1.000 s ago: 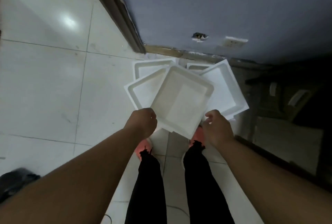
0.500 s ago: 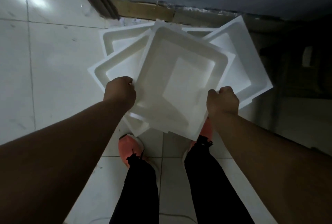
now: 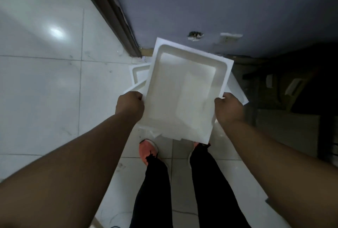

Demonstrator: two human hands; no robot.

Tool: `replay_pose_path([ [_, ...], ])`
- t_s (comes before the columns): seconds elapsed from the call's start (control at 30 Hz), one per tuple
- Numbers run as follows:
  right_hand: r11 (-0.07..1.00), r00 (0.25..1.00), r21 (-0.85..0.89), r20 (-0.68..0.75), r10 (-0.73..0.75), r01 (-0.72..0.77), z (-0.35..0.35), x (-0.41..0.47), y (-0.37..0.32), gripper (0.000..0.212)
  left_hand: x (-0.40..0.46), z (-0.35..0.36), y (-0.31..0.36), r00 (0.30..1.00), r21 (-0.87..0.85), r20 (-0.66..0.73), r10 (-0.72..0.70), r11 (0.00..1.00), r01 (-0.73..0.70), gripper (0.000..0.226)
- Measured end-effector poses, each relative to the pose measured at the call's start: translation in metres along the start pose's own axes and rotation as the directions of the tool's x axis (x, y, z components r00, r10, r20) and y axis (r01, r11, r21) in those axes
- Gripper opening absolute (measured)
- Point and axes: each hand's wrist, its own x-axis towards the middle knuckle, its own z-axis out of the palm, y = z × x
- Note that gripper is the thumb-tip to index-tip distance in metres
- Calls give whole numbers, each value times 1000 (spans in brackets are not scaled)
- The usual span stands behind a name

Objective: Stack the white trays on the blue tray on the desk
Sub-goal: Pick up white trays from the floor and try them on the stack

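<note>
Left hand [image 3: 130, 106] and right hand [image 3: 227, 108] grip opposite rims of white square foam tray [image 3: 182, 92], held above remaining white trays [image 3: 139, 76] on tiled floor [image 3: 45, 90]. Pickup step; next, carry to desk, unseen.

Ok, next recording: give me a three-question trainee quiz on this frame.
1. True or false: both hands grip the white tray.
2. Which shows under the lifted tray? A) more white trays B) a blue tray C) a desk
3. Fill in: the person's shoes are ___.

Key:
1. True: left hand and right hand hold opposite edges.
2. A, the other white trays on the floor.
3. Orange-red, see the shoe.
</note>
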Motion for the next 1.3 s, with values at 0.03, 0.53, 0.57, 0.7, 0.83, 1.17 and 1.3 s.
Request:
replay_pose_path([
  [0.03, 1000, 1000, 19, 6, -16, 16, -23, -20, -13, 21, -21, -22, 5, 1000, 0, -2, 10, 1000, -10, 18],
  [0.53, 922, 951, 307, -271, -151, 234, -286, -280, -40, 15, -268, -177, 77, 950, -153, -65, 306, 937, -313, 16],
  [0.57, 913, 942, 318, -293, -162, 256, -303, -292, -34, 13, -283, -179, 85, 940, -166, -78, 332, 925, -341, 15],
  [0.7, 886, 912, 342, -367, -181, 313, -353, -320, 4, 13, -340, -179, 112, 903, -186, -79, 422, 884, -429, 25],
  [0.83, 863, 907, 385, -385, -172, 327, -400, -339, 53, 22, -391, -164, 146, 880, -226, -80, 468, 851, -473, 19],
  [1.17, 779, 825, 444, -543, -158, 442, -539, -378, 228, 23, -547, -73, 285, 796, -321, -68, 601, 743, -588, 18],
  [1.3, 748, 850, 525, -517, -97, 405, -576, -384, 288, 30, -594, -44, 333, 758, -363, -85, 647, 688, -628, 17],
])
